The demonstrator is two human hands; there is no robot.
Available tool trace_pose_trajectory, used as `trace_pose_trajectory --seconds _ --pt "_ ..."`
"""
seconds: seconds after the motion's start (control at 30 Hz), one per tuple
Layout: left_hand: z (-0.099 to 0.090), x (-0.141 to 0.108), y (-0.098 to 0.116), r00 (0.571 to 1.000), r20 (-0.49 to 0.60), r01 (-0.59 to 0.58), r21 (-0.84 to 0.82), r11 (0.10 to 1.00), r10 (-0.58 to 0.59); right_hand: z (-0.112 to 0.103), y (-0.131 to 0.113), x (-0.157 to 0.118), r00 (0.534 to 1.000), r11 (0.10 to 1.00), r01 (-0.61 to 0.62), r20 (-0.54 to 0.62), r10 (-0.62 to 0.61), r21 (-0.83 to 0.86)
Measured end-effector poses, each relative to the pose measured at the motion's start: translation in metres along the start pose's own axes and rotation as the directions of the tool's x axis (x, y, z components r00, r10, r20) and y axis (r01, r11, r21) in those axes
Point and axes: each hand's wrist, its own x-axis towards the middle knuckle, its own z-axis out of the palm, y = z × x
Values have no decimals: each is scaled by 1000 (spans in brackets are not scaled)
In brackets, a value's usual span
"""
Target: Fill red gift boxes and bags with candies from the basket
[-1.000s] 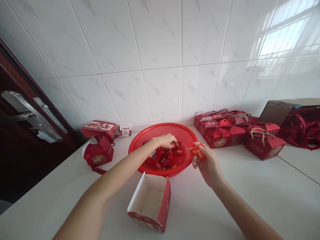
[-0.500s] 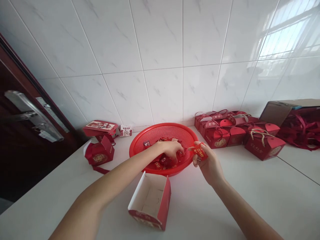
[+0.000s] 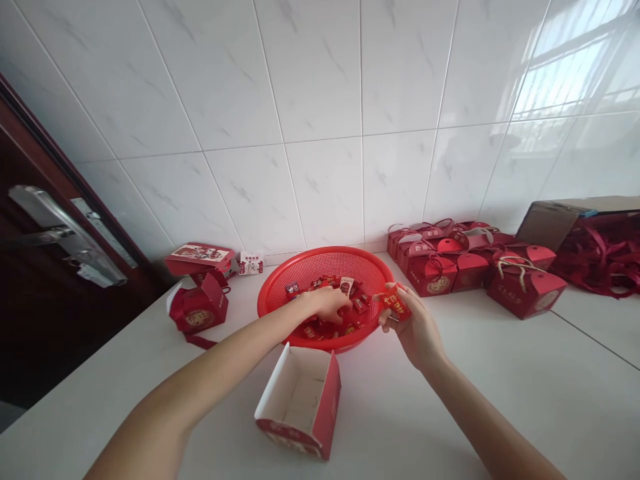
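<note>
My left hand (image 3: 331, 305) reaches down into a red plastic basket (image 3: 280, 280) among several wrapped candies (image 3: 359, 304). Its fingers are curled, and their tips are partly hidden, so what they grip cannot be made out. Beside the basket's right rim, my right hand (image 3: 413, 327) is closed on a red candy packet (image 3: 397, 302) with gold lettering. In front of the basket stands an open red gift box (image 3: 300, 400), its pale inside bare.
Several closed red gift boxes (image 3: 433, 273) stand together at the back right, beside a carton of dark red ribbons (image 3: 600, 257). More red boxes (image 3: 200, 308) and a small printed card (image 3: 251, 263) are at the left, near a door handle (image 3: 67, 233). A tiled wall (image 3: 325, 187) rises behind.
My left hand has moved left and a little toward me inside the basket, uncovering candies on its right side. My right hand keeps the packet in nearly the same place.
</note>
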Motion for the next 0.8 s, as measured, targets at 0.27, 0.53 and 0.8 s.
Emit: trace_pose_trajectory --seconds 0.27,0.53,0.8 --pt "-11 -3 -12 994 -98 -58 8 998 58 0 0 1 1000 1000 -2 3 2 -8" --pt "-19 -19 -14 981 -192 -28 -53 998 17 0 -1 -1 1000 1000 -12 -6 12 -29" --pt "-11 -52 -5 984 164 64 19 998 -66 0 0 0 1000 999 -3 -11 2 -44"
